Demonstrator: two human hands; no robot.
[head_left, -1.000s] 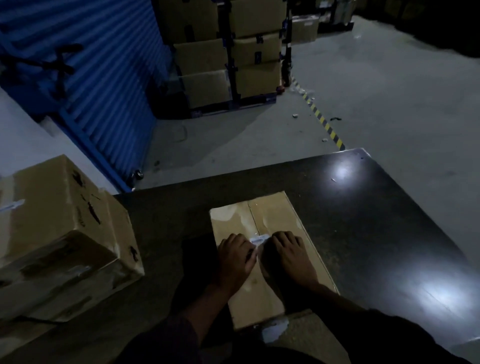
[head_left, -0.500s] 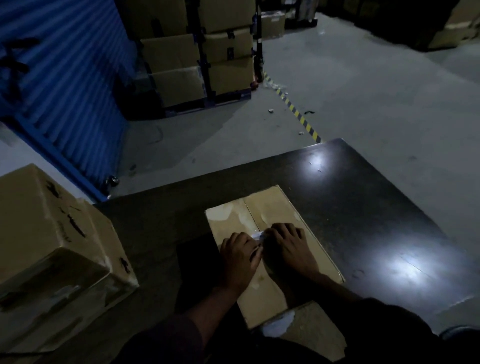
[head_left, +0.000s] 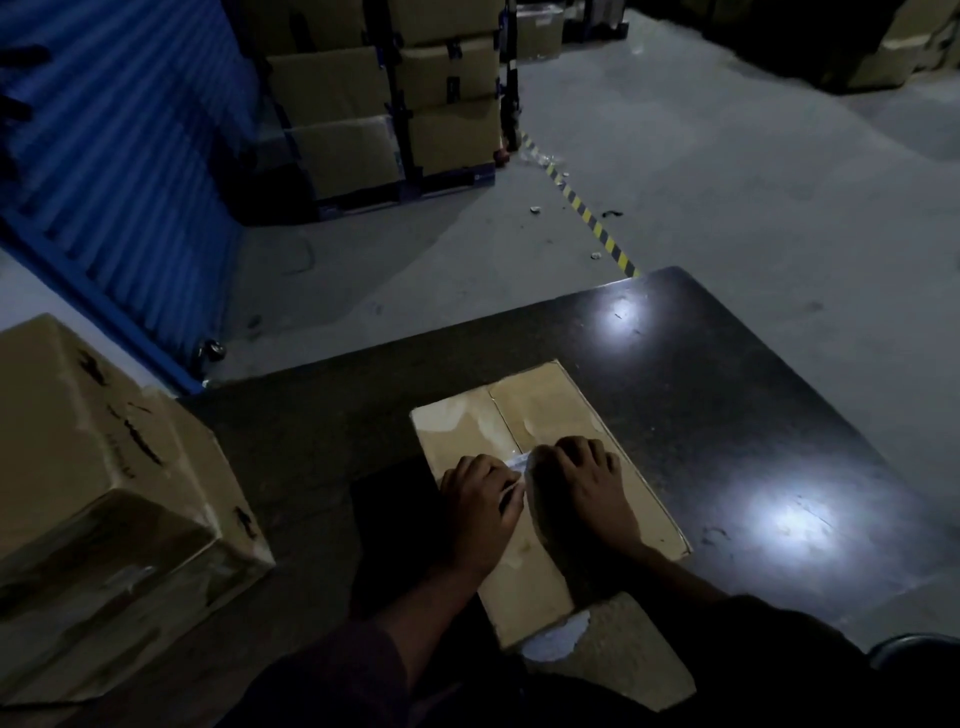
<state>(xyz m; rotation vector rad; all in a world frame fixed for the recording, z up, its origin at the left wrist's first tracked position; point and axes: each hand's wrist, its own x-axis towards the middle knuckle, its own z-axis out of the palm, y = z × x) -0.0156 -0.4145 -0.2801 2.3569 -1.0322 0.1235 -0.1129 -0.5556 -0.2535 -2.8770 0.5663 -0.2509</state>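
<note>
A cardboard box (head_left: 550, 410) lies on the dark table (head_left: 727, 415), nearer the near edge than the far one and about midway between the left and right edges. Its top flaps are folded shut and meet in a seam that runs away from the person. Both hands rest on that top, side by side at the seam, with a pale tape strip (head_left: 517, 461) showing between them.

The left hand (head_left: 483, 501) lies left of the seam with its fingers bent. Its grip is closed on the tape strip, which runs down between thumb and forefinger. The right hand (head_left: 582, 483) sits just right of the seam, knuckles raised and fingers curled down onto the cardboard at the far end of the strip. In this dim light I cannot tell whether its grip pinches the tape or only presses beside it. The two hands are nearly touching. Dark sleeves cover both forearms toward the near edge.

On the box's near face a torn pale patch (head_left: 558, 636) shows below the top edge.

A large carton (head_left: 104, 467) stands at the table's left edge, well apart from the box. Two bright reflections (head_left: 795, 514) lie on the table toward its right edge and far right corner. Beyond the far edge is a grey floor (head_left: 753, 182) with a yellow-and-black striped line (head_left: 597, 223), stacked cartons (head_left: 389, 104) on a pallet and a blue shutter (head_left: 119, 156) at the left.
</note>
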